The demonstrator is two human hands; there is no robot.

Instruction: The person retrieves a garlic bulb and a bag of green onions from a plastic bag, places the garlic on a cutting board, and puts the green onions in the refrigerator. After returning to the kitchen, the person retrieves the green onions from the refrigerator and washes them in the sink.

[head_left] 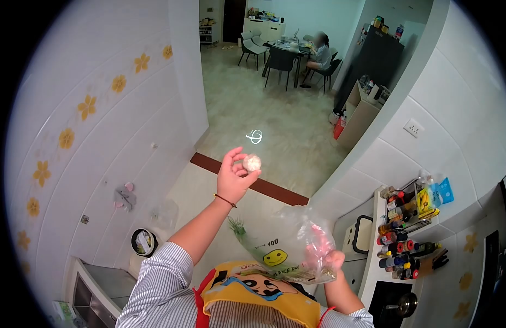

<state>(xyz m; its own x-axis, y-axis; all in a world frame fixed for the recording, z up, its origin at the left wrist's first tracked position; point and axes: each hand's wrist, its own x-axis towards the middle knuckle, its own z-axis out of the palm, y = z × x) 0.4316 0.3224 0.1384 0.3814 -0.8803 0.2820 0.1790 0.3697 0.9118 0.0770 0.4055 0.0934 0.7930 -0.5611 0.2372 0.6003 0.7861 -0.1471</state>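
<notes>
Raised out in front of me, my left hand (235,174) has its fingers curled round a whitish garlic bulb (252,163). A dark bracelet with a small bead circles that wrist. Lower and to the right, my right hand (330,262) grips a translucent plastic bag (296,235) printed with a yellow smiley face and lettering. Green onion tops (237,227) poke out at the bag's left end, and its other contents are blurred by the plastic. Part of the right hand is seen through the bag. The bag hangs in front of my yellow apron (236,295).
On the right counter (371,268) stand several sauce bottles (395,240), a knife block (428,265) and a pan (408,304). A trash bin (144,242) and a sink (91,306) are at left. Beyond the brown threshold (275,191), a person (319,53) sits at a dining table (288,46).
</notes>
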